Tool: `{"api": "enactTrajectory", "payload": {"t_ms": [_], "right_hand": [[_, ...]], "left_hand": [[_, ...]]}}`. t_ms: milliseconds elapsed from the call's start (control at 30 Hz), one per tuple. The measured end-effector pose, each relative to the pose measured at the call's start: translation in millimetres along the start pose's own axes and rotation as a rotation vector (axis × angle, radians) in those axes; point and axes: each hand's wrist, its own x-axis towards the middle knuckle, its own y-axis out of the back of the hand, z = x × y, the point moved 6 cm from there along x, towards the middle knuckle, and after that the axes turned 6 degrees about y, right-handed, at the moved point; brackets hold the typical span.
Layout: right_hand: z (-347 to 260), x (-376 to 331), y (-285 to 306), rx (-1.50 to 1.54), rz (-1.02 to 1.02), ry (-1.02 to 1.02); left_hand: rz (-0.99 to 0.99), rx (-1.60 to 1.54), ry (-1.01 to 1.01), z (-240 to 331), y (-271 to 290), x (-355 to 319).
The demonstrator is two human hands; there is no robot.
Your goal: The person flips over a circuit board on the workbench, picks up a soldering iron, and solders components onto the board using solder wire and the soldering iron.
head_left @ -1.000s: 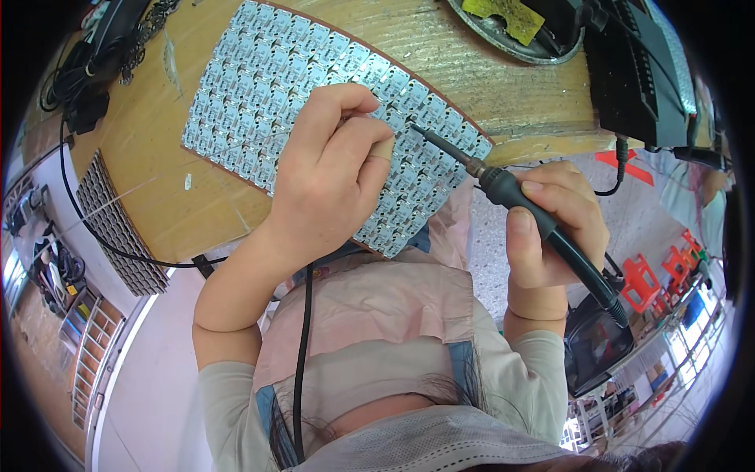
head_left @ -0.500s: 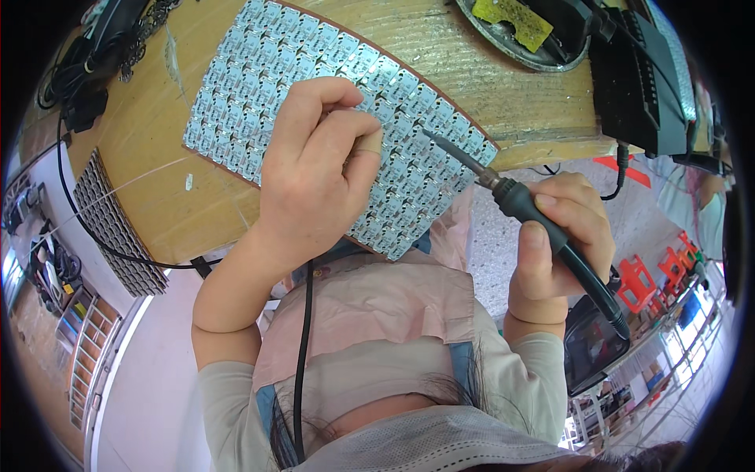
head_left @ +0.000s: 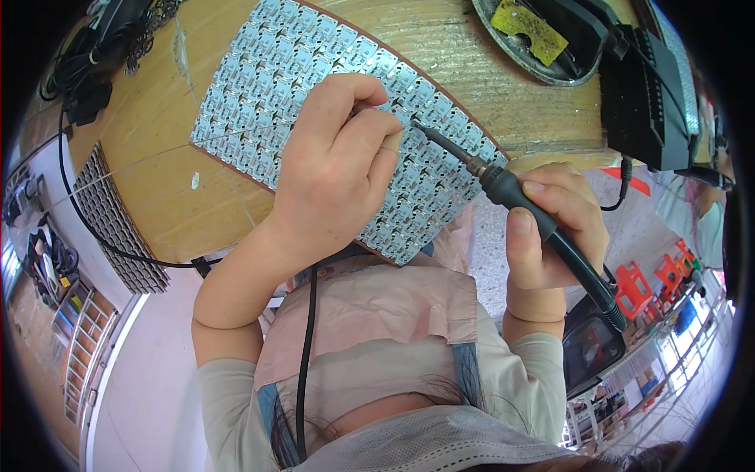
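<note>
A panel of many small pale-blue circuit boards (head_left: 259, 102) lies slantwise on the wooden table, its near corner over the edge. My left hand (head_left: 334, 173) is above its middle, fingers curled in a pinch. A thin solder wire (head_left: 236, 132) runs from the left across the panel to this hand; the pinched end is hidden behind the fingers. My right hand (head_left: 562, 224) is wrapped round the black handle of a soldering iron (head_left: 511, 193). The iron's dark tip points up-left, close to my left fingertips, over the panel; whether it touches a board I cannot tell.
At the back right is a metal dish (head_left: 582, 75) with a yellow sponge (head_left: 528, 30), beside a black box (head_left: 641, 94). Another stack or panel of small parts (head_left: 118, 220) stands at the table's left edge, near a black cable (head_left: 63, 173). Red stools (head_left: 633, 287) are farther right.
The whole view has shifted slightly. My left hand has moved a little right over the panel. The soldering iron's tip has come left, nearer the left fingertips.
</note>
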Motion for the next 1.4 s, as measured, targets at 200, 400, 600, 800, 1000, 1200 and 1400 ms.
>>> {"api": "enactTrajectory", "payload": {"t_ms": [200,400,600,800,1000,1200,1400], "right_hand": [[-1.8,0.4,-0.5,-0.003,-0.028,-0.007],[-1.5,-1.4,4.7,0.022,0.033,-0.012],[3.5,7.3,-10.4,0.036,0.022,0.022],[7.1,7.9,-13.5,0.051,0.026,0.032],[2.0,9.2,-14.7,0.040,-0.003,0.037],[-0.2,-3.3,4.5,0.014,0.068,-0.016],[-5.1,-4.5,5.0,0.024,0.074,-0.006]], "left_hand": [[0.007,-0.014,0.017,-0.1,5.1,1.4],[0.037,0.013,0.052,-4.9,13.4,4.0],[0.036,0.010,0.037,-5.2,9.0,6.6],[-0.010,0.055,0.054,-5.7,9.3,8.7],[-0.057,0.045,0.041,-4.9,13.7,12.7],[0.030,0.111,-0.064,-14.4,34.3,1.2],[0.064,0.186,-0.053,5.0,24.8,-28.9]]}}
